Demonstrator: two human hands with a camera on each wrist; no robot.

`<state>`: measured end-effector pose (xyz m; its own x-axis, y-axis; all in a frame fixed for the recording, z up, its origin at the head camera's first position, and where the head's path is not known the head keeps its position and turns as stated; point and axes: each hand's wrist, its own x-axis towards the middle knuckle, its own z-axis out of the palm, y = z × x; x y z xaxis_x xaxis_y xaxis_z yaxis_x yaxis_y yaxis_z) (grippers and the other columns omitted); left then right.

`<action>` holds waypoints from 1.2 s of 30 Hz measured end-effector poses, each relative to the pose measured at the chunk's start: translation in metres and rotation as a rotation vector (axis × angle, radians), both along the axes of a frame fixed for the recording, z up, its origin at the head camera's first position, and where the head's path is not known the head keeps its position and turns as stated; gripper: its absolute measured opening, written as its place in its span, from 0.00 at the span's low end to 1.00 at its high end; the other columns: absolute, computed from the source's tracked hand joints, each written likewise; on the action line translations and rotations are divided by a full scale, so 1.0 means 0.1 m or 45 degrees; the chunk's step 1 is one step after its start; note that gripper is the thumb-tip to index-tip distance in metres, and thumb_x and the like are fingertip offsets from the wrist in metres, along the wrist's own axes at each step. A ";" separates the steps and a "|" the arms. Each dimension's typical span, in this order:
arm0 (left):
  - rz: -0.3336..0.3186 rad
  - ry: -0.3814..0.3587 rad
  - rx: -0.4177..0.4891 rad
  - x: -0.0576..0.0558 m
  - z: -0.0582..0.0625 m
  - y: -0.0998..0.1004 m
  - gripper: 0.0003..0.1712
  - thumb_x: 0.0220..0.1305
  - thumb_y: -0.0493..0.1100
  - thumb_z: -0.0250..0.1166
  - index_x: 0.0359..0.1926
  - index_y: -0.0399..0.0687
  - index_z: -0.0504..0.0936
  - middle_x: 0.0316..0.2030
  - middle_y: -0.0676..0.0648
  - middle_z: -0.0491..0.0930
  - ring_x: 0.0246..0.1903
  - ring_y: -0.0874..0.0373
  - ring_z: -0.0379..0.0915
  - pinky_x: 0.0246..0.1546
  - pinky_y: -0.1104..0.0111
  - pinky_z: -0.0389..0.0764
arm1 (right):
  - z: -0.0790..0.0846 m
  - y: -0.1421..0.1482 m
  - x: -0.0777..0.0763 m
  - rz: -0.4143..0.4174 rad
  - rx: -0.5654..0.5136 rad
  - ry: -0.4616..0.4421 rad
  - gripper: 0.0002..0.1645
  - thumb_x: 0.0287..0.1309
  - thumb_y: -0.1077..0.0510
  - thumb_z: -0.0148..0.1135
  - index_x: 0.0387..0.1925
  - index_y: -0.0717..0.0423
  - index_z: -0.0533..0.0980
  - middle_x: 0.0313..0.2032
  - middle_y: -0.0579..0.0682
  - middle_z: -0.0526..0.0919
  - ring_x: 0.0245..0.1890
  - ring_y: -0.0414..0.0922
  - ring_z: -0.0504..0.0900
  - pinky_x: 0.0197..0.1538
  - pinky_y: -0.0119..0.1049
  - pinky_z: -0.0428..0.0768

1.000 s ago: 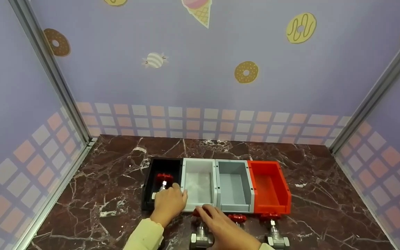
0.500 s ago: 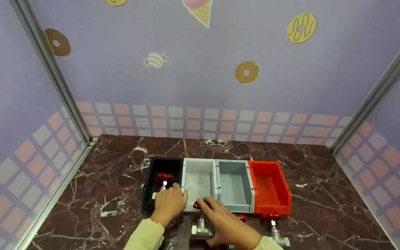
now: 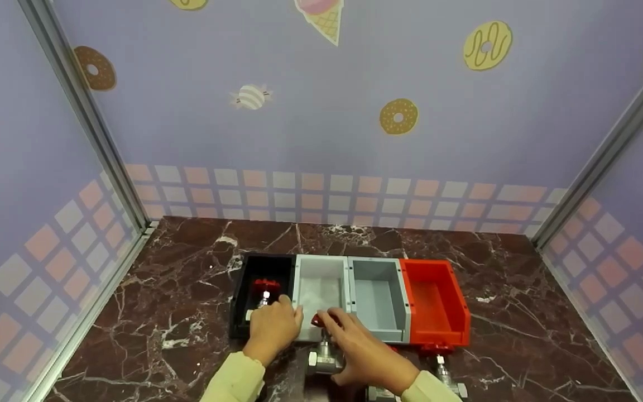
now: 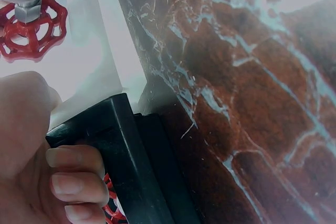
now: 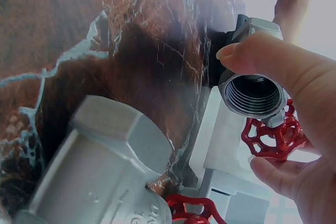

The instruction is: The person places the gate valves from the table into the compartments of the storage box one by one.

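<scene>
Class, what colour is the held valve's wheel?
The wheel is red, clearest in the right wrist view.

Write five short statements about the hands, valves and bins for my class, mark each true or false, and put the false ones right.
1. The right hand holds a valve. True.
2. The left hand touches the grey bin. False: it grips the edge of the black bin.
3. A second valve lies in the black bin. True.
4. The black bin stands between two other bins. False: in the head view it is the leftmost of the four.
5. The red bin is the rightmost in the head view. True.
</scene>
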<state>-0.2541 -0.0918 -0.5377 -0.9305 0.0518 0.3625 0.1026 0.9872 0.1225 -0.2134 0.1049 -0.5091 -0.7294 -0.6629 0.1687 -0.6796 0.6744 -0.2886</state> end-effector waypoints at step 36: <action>-0.012 0.000 0.003 0.01 -0.01 0.00 0.20 0.58 0.55 0.56 0.23 0.43 0.70 0.14 0.41 0.76 0.14 0.45 0.72 0.14 0.54 0.68 | 0.09 -0.07 -0.28 -0.027 0.001 0.029 0.73 0.20 0.50 0.77 0.70 0.47 0.45 0.64 0.55 0.57 0.61 0.52 0.64 0.54 0.42 0.74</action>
<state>-0.2531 -0.0916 -0.5386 -0.9301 0.0599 0.3625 0.1121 0.9858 0.1247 -0.2418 0.0980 -0.4999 -0.7392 -0.6477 0.1847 -0.6717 0.6887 -0.2729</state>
